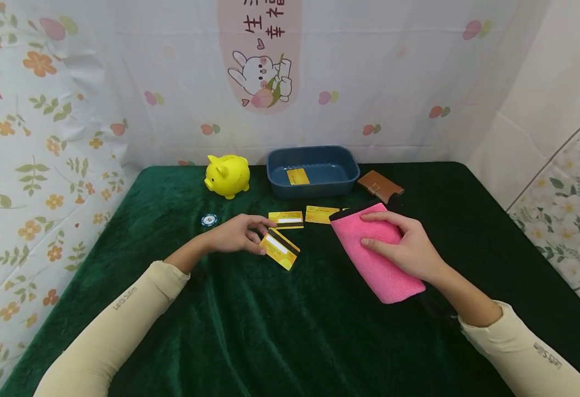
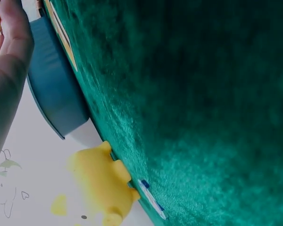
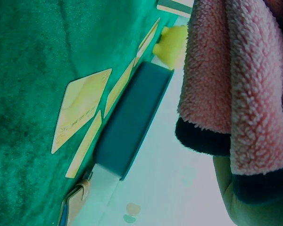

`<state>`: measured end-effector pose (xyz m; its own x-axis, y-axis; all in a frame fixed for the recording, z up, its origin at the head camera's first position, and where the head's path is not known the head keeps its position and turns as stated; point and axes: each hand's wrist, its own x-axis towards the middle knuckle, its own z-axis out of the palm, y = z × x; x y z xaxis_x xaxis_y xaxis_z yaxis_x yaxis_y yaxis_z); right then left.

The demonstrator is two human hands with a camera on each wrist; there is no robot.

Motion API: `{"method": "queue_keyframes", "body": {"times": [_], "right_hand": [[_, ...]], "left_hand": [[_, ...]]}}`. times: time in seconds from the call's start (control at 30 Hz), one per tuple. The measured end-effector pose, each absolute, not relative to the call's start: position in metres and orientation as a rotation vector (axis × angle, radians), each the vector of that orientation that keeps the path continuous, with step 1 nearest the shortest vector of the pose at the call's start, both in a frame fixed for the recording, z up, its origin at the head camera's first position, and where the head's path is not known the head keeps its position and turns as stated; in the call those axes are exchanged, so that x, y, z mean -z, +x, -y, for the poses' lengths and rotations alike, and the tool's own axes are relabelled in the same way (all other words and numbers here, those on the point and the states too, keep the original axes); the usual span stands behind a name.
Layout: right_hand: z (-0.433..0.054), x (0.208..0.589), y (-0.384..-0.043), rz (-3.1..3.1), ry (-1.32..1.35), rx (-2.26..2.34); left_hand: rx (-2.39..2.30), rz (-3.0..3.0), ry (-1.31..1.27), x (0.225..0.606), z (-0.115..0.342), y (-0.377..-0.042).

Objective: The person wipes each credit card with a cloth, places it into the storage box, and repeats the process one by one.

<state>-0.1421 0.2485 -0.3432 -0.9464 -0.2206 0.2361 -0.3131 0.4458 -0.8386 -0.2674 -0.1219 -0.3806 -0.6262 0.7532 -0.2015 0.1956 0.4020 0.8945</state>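
Note:
My left hand [image 1: 237,234] pinches a yellow bank card [image 1: 280,249] by its upper left corner, its dark stripe and white strip facing up. Just behind it on the cloth lies a second yellow card [image 1: 286,219], striped side up. My right hand [image 1: 411,248] grips a folded pink fleece cloth [image 1: 364,253] with black edging, thumb on the near side. In the right wrist view the cloth [image 3: 259,84] hangs in thick folds. Past its upper left corner lies another card [image 1: 320,214]; a further card [image 3: 82,110] is mostly hidden by the cloth in the head view.
A blue tub [image 1: 315,190] stands at the back with a yellow card [image 1: 297,176] inside. Left of it is a yellow piggy bank [image 1: 227,175], with a poker chip [image 1: 209,220] in front. To its right lies a brown wallet [image 1: 380,186]. Green velvet [image 1: 250,331] covers the table.

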Motion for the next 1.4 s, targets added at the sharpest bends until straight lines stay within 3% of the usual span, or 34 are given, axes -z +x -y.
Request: {"method": "queue_keyframes", "body": {"times": [1.4], "right_hand": [[-0.246, 0.345, -0.14, 2.604, 0.451, -1.535]], "left_hand": [[-1.784, -2.216, 0.829, 0.374, 0.06, -0.225]]}}
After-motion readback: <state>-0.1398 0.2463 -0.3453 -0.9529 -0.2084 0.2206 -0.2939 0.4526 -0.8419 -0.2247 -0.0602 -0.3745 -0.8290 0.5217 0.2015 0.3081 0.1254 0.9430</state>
